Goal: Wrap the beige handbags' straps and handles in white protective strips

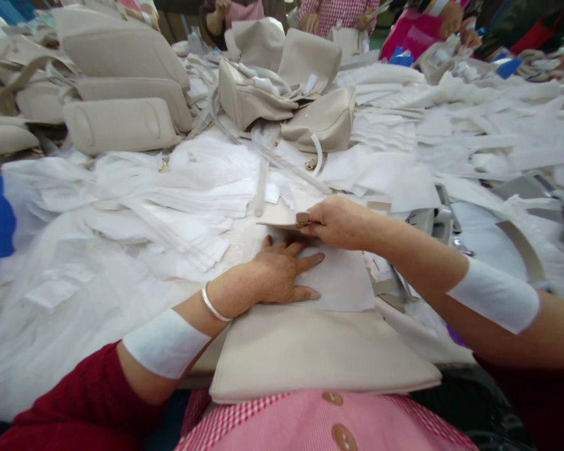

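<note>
A cream-coloured bag (319,351) lies flat in front of me, its lower part reaching over the table edge against the apron. Over its upper part is a white sheet (348,282). My left hand (282,272) presses down on this sheet with the fingers spread. Just beyond it, my right hand (336,220) is closed on a beige leather tab (302,218) with a small gold-coloured fitting. A thin leather edge (277,223) stretches left from the tab. The fingertips of my right hand are partly hidden.
White paper and wrapping (178,207) cover the table on the left. Finished-looking cream bags (122,125) stand at the back left, and more bags (319,119) lie at the back middle. Grey straps (432,219) lie at right. Co-workers' hands (310,24) show across the table.
</note>
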A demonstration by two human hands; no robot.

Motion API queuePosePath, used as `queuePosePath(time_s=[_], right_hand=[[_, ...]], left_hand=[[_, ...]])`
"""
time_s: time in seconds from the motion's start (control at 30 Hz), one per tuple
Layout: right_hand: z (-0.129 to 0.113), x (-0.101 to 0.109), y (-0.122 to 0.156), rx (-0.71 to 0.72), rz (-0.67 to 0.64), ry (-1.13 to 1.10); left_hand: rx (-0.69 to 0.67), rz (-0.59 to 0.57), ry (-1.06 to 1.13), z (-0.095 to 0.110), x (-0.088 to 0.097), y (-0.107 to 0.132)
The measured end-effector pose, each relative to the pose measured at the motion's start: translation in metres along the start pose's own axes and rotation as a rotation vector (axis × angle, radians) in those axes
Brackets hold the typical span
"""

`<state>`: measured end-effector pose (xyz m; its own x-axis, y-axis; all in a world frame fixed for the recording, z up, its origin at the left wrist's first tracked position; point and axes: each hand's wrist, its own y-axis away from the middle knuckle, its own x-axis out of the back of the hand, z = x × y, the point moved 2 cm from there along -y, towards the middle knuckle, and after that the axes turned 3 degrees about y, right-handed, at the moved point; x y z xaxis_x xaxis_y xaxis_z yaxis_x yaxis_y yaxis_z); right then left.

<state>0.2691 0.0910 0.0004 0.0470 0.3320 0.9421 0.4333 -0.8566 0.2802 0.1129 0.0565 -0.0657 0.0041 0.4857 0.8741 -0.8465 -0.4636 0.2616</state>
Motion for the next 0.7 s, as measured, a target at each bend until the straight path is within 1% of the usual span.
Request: queuePosePath(time_s=[0.07, 0.1, 0.2, 0.3, 0.4, 0.5, 0.57, 0.6, 0.7], right_hand=[[-0.001, -0.011, 0.018, 0.047, 0.023, -0.153], [-0.001, -0.017, 0.026, 0.047, 0.046, -0.238], [0.005, -0.038, 0.042, -0.061, 0.133, -0.478], [0.008, -0.055, 0.049, -0.178, 0.178, -0.604], [0.009, -0.064, 0.051, -0.225, 0.213, -0.623], [0.008, -0.066, 0.050, -0.262, 0.209, -0.564], [0.006, -0.066, 0.049, -0.241, 0.189, -0.519], [0.003, -0.066, 0.049, -0.222, 0.177, -0.494], [-0.004, -0.064, 0.048, -0.195, 0.148, -0.414]], left_hand=[[-0.015, 0.040, 0.002, 0.000, -0.002, 0.001], [-0.025, 0.056, 0.006, 0.001, -0.003, 0.001], [-0.032, 0.068, 0.028, 0.000, -0.005, 0.002], [-0.066, 0.056, 0.063, -0.003, -0.004, 0.002], [-0.125, 0.057, 0.099, -0.005, 0.003, 0.007], [-0.078, 0.095, 0.060, -0.002, 0.013, 0.022], [-0.037, 0.121, 0.044, 0.005, 0.021, 0.037], [-0.038, 0.124, 0.057, 0.010, 0.024, 0.046], [-0.117, 0.078, 0.134, 0.027, 0.026, 0.068]])
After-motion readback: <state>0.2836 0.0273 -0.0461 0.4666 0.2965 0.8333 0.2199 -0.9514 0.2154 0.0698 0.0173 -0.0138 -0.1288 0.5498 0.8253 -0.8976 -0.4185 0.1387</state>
